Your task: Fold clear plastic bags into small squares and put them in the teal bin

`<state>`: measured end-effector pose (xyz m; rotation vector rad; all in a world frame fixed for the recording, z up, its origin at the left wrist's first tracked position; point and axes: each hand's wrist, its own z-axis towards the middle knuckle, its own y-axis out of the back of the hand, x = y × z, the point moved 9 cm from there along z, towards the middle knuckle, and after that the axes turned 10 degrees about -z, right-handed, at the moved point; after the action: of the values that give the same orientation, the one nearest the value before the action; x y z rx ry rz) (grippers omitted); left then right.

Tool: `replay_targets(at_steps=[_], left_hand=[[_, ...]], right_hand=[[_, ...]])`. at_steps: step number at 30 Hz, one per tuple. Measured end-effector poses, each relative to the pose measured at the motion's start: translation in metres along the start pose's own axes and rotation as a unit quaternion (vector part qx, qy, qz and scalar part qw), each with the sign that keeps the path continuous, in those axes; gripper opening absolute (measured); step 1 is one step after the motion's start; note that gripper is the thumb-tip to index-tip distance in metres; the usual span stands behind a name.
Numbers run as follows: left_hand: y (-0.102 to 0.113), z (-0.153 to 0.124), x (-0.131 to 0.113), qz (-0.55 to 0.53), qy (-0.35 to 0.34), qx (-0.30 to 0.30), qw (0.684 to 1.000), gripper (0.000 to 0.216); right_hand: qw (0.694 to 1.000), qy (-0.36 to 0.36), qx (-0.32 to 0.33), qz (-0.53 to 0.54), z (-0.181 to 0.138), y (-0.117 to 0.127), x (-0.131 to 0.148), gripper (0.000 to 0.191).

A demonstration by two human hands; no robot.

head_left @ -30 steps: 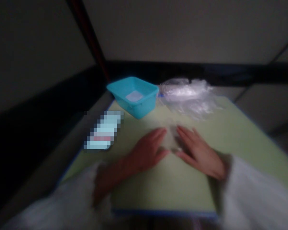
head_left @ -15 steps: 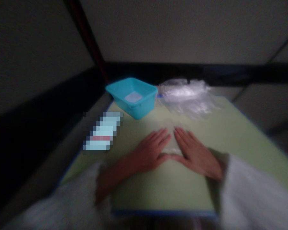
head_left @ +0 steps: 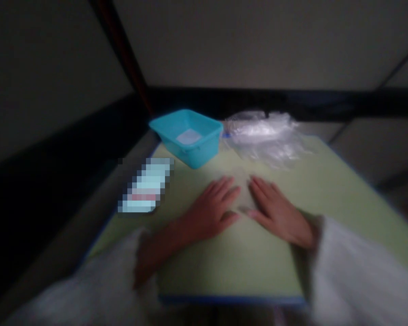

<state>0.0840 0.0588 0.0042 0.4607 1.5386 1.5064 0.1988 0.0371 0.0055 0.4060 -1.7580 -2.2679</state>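
My left hand (head_left: 215, 206) lies flat, palm down, its fingers stretched forward over a clear plastic sheet or bag (head_left: 244, 197). On the other side of that plastic, my right hand (head_left: 273, 208) is flat too, with its fingers extended. The two thumbs point toward each other with a small gap between them. Much of the plastic is hidden under the hands, and blur makes its edges hard to see. It rests on the pale yellow-green tabletop (head_left: 231, 267).
A turquoise plastic basket (head_left: 204, 151) stands at the back left, with a white piece (head_left: 188, 136) inside. Crumpled clear plastic bags (head_left: 265, 133) lie at the back right. A pixelated phone-like object (head_left: 146, 185) is at the left edge. Dark-banded walls surround the table.
Both hands have slid slightly forward across the plastic. The thumbs, touching or nearly so before, are now a little apart.
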Motion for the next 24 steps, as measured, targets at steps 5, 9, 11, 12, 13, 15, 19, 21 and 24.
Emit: replay_targets(at_steps=[5, 9, 11, 12, 13, 15, 19, 21, 24], left_hand=[[0.016, 0.000, 0.031, -0.019, 0.101, -0.051, 0.993, 0.056], [0.017, 0.000, 0.040, -0.036, 0.120, -0.057, 0.991, 0.056], [0.016, 0.000, 0.040, -0.041, 0.120, -0.057, 0.990, 0.057], [0.015, 0.000, 0.040, -0.042, 0.121, -0.056, 0.990, 0.057], [0.015, -0.001, 0.040, -0.043, 0.122, -0.056, 0.990, 0.057], [0.014, -0.001, 0.040, -0.044, 0.123, -0.056, 0.990, 0.057], [0.013, -0.001, 0.042, -0.040, 0.124, -0.057, 0.990, 0.057], [0.013, -0.001, 0.042, -0.033, 0.123, -0.058, 0.990, 0.057], [0.014, 0.000, 0.042, -0.022, 0.123, -0.058, 0.990, 0.057]], right_hand=[[0.999, -0.043, -0.002, 0.002, 0.007, 0.000, -0.023, 0.084], [0.999, -0.042, 0.008, -0.001, 0.008, -0.005, -0.027, 0.081], [0.999, -0.037, 0.020, -0.003, 0.008, -0.008, -0.027, 0.081], [0.999, -0.035, 0.025, -0.003, 0.008, -0.009, -0.027, 0.081], [0.999, -0.035, 0.028, -0.003, 0.008, -0.010, -0.027, 0.081], [0.999, -0.036, 0.030, -0.003, 0.008, -0.011, -0.028, 0.081], [0.999, -0.039, 0.028, -0.002, 0.008, -0.011, -0.029, 0.081], [0.999, -0.041, 0.027, 0.001, 0.008, -0.010, -0.029, 0.082], [0.999, -0.044, 0.024, 0.003, 0.007, -0.008, -0.030, 0.079]])
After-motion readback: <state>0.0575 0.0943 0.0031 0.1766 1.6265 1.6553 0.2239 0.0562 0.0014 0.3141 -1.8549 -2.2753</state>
